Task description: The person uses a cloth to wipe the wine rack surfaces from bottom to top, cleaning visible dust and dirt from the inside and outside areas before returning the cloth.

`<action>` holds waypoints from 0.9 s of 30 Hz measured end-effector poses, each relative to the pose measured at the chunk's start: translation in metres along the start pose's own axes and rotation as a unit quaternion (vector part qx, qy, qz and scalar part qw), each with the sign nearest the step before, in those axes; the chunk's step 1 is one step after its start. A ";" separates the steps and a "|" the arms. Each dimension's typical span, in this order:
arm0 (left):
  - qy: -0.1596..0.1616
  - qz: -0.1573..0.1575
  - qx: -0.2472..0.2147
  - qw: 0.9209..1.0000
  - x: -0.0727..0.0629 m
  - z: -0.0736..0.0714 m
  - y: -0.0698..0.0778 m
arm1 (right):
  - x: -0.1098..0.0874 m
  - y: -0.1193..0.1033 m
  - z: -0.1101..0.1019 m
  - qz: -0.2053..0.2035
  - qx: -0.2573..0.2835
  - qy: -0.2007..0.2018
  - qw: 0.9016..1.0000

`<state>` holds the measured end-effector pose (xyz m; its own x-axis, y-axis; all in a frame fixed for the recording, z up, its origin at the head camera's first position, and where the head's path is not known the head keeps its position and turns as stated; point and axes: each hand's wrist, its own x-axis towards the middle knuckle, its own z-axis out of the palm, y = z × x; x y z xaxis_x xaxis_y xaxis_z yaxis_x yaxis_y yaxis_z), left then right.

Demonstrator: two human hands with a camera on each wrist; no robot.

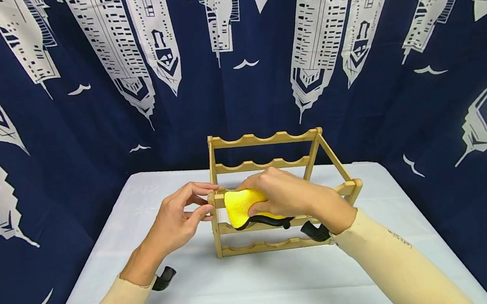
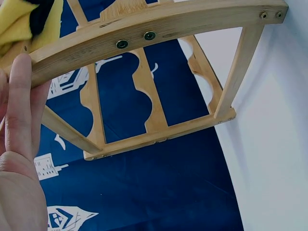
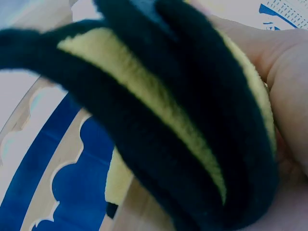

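Observation:
A light wooden rack (image 1: 265, 140) with scalloped rails stands on the white table. At its near left upper corner, my left hand (image 1: 177, 221) holds the wooden frame between thumb and fingers; in the left wrist view the fingers (image 2: 19, 106) lie against the bar. My right hand (image 1: 288, 195) grips a yellow cloth (image 1: 237, 205) with a black edge, folded over the near upper rail just right of the left hand. Close up, the right wrist view shows the cloth's black border (image 3: 144, 139) bunched in folds, covering much of the rail.
The white tablecloth (image 1: 226, 303) spreads under the rack and forearms. Behind and on both sides hangs a dark blue curtain (image 1: 228, 102) printed with white buildings and birds. A black wrist camera piece (image 1: 164, 279) shows below the left wrist, another (image 1: 315, 231) by the right.

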<state>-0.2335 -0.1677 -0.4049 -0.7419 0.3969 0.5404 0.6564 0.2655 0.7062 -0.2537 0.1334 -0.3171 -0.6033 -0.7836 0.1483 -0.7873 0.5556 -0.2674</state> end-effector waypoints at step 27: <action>0.007 0.003 -0.007 1.000 -0.001 0.001 0.000 | -0.061 0.039 -0.036 0.065 -0.027 -0.008 0.997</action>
<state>-0.2327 -0.1668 -0.4055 -0.7401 0.3857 0.5509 0.6589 0.2516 0.7090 -0.2526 0.2126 -0.3018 -0.6995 -0.7075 0.1012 -0.7082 0.6671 -0.2309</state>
